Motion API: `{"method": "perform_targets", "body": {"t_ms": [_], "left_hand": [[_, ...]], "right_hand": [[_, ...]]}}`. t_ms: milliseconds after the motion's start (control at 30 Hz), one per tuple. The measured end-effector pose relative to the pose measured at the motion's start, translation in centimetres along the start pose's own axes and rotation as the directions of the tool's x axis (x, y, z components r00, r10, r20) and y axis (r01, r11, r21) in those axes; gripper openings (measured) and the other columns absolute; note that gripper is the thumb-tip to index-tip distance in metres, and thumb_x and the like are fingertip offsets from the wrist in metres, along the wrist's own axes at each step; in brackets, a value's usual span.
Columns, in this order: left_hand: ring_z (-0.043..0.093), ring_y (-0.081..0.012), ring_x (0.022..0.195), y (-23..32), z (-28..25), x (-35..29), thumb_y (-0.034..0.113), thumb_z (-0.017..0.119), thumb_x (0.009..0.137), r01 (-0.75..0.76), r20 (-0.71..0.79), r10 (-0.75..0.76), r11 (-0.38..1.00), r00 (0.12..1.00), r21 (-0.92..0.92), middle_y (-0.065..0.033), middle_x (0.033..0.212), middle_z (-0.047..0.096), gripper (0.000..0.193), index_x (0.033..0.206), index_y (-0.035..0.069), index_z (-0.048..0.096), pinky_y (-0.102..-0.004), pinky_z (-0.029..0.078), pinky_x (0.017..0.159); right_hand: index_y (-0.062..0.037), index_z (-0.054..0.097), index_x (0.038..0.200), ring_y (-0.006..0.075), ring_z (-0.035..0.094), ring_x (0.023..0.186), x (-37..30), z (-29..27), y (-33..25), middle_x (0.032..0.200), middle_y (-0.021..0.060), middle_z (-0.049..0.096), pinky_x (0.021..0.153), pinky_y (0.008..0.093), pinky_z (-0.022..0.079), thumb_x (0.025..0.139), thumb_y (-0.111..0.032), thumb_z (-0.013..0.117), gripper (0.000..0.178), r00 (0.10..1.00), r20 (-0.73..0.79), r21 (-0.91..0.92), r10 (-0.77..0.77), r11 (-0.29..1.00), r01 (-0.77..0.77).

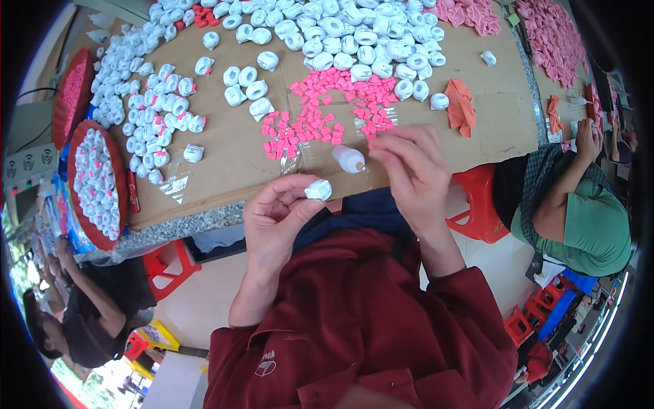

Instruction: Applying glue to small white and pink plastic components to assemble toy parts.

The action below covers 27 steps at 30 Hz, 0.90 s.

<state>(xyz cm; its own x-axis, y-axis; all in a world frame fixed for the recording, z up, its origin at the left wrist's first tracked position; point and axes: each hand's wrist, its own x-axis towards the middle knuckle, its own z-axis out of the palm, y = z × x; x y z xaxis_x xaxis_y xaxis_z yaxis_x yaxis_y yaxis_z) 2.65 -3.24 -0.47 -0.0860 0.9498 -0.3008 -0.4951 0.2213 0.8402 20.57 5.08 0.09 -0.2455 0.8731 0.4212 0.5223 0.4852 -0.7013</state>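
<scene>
My left hand (276, 211) pinches a small white ring-shaped piece (318, 190) between thumb and fingers, just off the table's near edge. To its right, my right hand (413, 167) has thumb and fingertips drawn together beside the heap of small pink pieces (313, 123). Whatever it pinches cannot be told apart from the pink behind. Between the hands a small translucent squeeze bottle (349, 159) lies on its side, its narrow tip toward my right hand. Many more white ring-shaped pieces (334, 27) are heaped beyond the pink ones.
Left on the cardboard-covered table (225, 160) are white pieces with pink bits (163, 109), a red bowl (122, 198) of them and a red marker (133, 192). An orange cloth (460, 108) lies at right. Co-workers sit on both sides, one in a green shirt (596, 228).
</scene>
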Motion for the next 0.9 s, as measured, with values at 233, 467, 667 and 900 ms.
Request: {"method": "perform_targets", "body": {"t_ms": [233,467,667,900], "left_hand": [[0.059,-0.0174,0.088,-1.0,2.5,-0.4,-0.013,0.061,0.072,-0.274,-0.006,0.287,0.921,0.958,0.275,-0.0103,0.096,0.056,0.025,0.095,-0.006,0.057,-0.0259,0.052,0.074],[0.060,-0.0171,0.084,-1.8,2.6,-0.4,-0.011,0.065,0.069,-0.387,0.078,0.395,0.810,0.916,0.441,-0.0111,0.094,0.057,0.027,0.094,-0.002,0.060,-0.0242,0.052,0.071],[0.058,-0.0177,0.089,-1.1,1.7,-0.4,-0.012,0.062,0.071,-0.299,0.178,0.249,0.877,0.952,0.377,-0.0125,0.098,0.056,0.023,0.093,-0.004,0.061,-0.0258,0.050,0.075],[0.060,-0.0158,0.083,0.4,1.0,-0.4,-0.006,0.065,0.070,-0.358,0.179,0.313,0.746,0.933,0.562,-0.0100,0.094,0.061,0.021,0.090,0.002,0.065,-0.0235,0.049,0.071]], "right_hand": [[-0.0020,0.066,0.073,0.0164,0.052,0.066,-2.3,-0.9,-2.8,0.069,0.0050,0.059,0.056,0.0262,0.040,0.058,-0.001,0.073,0.016,0.993,0.058,0.203,0.101,0.973,-0.111],[-0.0027,0.066,0.076,0.0156,0.051,0.066,-3.1,-0.5,-3.3,0.070,0.0048,0.059,0.058,0.0257,0.040,0.062,-0.001,0.071,0.015,0.957,0.158,0.315,0.242,0.907,-0.281],[-0.0017,0.063,0.075,0.0157,0.051,0.068,-2.3,-1.2,-2.3,0.072,0.0049,0.059,0.060,0.0262,0.041,0.064,-0.001,0.069,0.013,0.958,0.246,0.293,0.148,0.931,-0.219],[-0.0018,0.062,0.074,0.0165,0.051,0.068,-3.2,0.5,-2.8,0.072,0.0049,0.058,0.060,0.0263,0.041,0.063,0.001,0.069,0.013,0.972,0.168,0.313,0.165,0.926,-0.211]]}}
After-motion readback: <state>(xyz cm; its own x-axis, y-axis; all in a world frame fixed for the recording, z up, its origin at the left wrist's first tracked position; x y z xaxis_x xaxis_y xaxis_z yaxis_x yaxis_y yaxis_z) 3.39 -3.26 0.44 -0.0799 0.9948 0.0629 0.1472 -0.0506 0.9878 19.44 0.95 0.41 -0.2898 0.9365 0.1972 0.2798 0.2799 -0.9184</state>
